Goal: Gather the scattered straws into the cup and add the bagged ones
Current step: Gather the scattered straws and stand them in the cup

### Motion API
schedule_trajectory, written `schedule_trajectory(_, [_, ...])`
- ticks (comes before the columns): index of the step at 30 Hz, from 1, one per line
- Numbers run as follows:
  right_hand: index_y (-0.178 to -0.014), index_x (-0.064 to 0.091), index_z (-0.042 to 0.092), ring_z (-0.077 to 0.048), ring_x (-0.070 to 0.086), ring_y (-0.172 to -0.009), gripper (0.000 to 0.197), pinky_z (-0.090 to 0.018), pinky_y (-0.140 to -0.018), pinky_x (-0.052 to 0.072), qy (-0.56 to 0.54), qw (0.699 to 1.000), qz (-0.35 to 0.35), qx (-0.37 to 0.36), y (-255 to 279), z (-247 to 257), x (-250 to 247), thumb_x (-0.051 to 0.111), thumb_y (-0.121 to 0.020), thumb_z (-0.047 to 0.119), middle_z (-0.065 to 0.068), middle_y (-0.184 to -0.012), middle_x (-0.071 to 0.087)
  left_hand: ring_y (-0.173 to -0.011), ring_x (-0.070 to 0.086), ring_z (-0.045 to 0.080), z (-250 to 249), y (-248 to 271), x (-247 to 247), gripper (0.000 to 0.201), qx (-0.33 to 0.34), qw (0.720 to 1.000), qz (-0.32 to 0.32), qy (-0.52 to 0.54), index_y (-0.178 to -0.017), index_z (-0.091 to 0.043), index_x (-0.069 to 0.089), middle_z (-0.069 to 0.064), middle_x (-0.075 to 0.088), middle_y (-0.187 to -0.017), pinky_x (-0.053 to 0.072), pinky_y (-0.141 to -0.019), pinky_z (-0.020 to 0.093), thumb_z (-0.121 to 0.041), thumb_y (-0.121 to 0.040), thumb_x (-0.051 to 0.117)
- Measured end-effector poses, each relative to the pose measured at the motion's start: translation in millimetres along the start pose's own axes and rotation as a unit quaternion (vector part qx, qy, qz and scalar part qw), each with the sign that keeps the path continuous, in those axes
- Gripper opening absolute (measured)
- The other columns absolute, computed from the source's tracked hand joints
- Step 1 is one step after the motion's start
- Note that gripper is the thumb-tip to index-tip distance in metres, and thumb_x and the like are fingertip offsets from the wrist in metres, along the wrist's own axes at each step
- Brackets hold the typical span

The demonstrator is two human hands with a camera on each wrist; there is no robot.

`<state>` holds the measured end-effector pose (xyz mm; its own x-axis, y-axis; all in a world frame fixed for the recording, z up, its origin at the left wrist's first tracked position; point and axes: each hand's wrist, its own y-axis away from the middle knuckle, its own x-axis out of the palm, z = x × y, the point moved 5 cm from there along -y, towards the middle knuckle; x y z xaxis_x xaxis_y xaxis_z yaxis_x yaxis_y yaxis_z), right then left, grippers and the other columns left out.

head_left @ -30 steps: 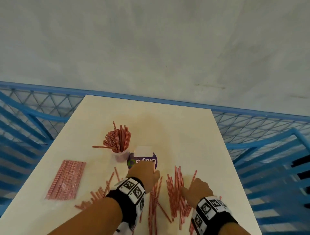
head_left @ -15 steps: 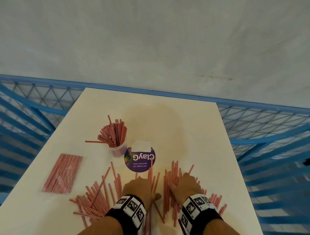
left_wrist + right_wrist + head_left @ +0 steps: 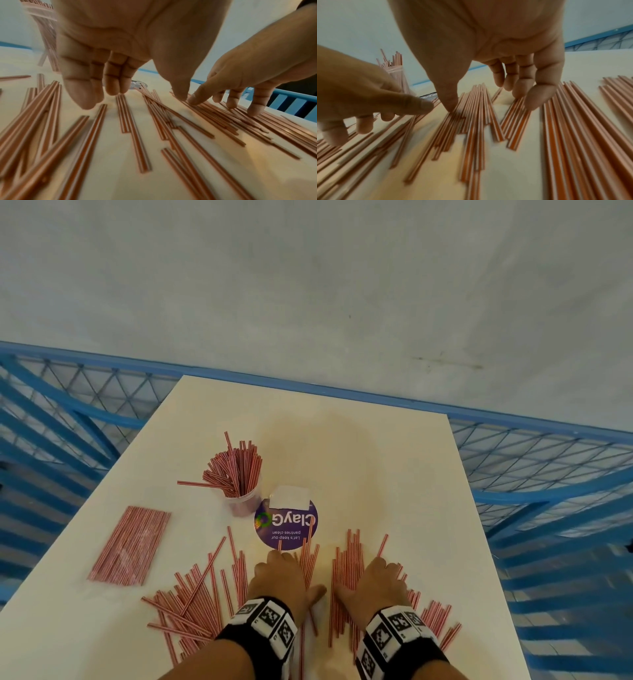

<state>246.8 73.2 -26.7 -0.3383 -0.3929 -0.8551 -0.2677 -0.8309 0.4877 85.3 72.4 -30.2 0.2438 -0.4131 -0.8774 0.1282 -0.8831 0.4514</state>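
Red-and-white striped straws lie scattered over the near part of the cream table. A clear cup stuffed with straws stands at mid-left. The bag of straws lies flat to the left. My left hand and right hand rest side by side, palms down, on the loose straws. In the left wrist view the left hand has spread fingers touching straws. In the right wrist view the right hand presses thumb and fingers on a bunch. Neither hand grips anything.
A round purple disc with a white paper slip lies just beyond my hands, beside the cup. Blue metal railing surrounds the table on three sides. The far half of the table is bare.
My left hand has drawn back from the purple disc to the near straws. The right hand slid inward, so both hands now lie close together on the straws.
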Motion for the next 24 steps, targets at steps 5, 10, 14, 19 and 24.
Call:
schedule_trajectory(5, [-0.128,0.037,0.011,-0.028,0.049,-0.117,0.064,-0.036,-0.096,0.046,-0.049,0.998,0.019,0.018,-3.9,0.6,5.4,0.063,-0.081,0.045,-0.010,-0.128,0.045,-0.115,0.047,0.024,-7.3,-3.1,3.4,0.064,-0.020,1.000,0.001,0.019,-0.131,-0.008,0.039,0.008,0.043,-0.127,0.045,-0.093,0.031,-0.046,-0.085,0.061])
schedule_trajectory(10, [-0.115,0.044,0.013,-0.023,0.057,-0.099,0.038,-0.027,-0.075,0.046,-0.086,0.996,0.016,0.022,-6.8,2.3,6.9,0.060,-0.085,0.028,-0.008,-0.118,0.051,-0.112,0.053,0.026,-11.9,-5.7,3.8,0.045,-0.028,0.998,-0.006,0.058,-0.127,-0.008,0.042,0.010,0.050,-0.124,0.047,-0.093,0.031,-0.022,-0.088,0.059])
schedule_trajectory(14, [-0.107,0.050,0.012,-0.022,0.062,-0.094,0.024,-0.028,-0.076,0.051,-0.088,0.996,0.015,0.021,-10.8,5.2,10.3,0.057,-0.086,0.021,-0.006,-0.111,0.060,-0.109,0.057,0.024,-6.3,-8.8,1.8,0.043,-0.048,0.996,-0.024,0.072,-0.124,-0.007,0.042,0.009,0.050,-0.121,0.047,-0.091,0.029,-0.023,-0.088,0.059])
schedule_trajectory(19, [-0.104,0.055,0.012,-0.021,0.064,-0.094,0.019,-0.025,-0.073,0.049,-0.061,0.998,0.024,-0.003,-13.7,7.3,9.7,0.054,-0.088,0.021,-0.003,-0.106,0.061,-0.107,0.061,0.023,-5.1,-16.4,6.3,0.027,-0.046,0.997,-0.026,0.064,-0.120,-0.007,0.052,0.009,0.058,-0.118,0.050,-0.090,0.029,-0.014,-0.096,0.042])
schedule_trajectory(24, [-0.096,0.050,0.014,-0.021,0.061,-0.088,0.010,-0.026,-0.070,0.048,-0.086,0.996,0.033,0.007,-18.4,4.9,11.9,0.048,-0.090,0.020,-0.005,-0.105,0.061,-0.109,0.060,0.024,-6.6,-19.9,10.4,0.027,-0.051,0.997,-0.037,0.048,-0.120,-0.009,0.050,0.008,0.056,-0.119,0.049,-0.089,0.030,-0.013,-0.098,0.035])
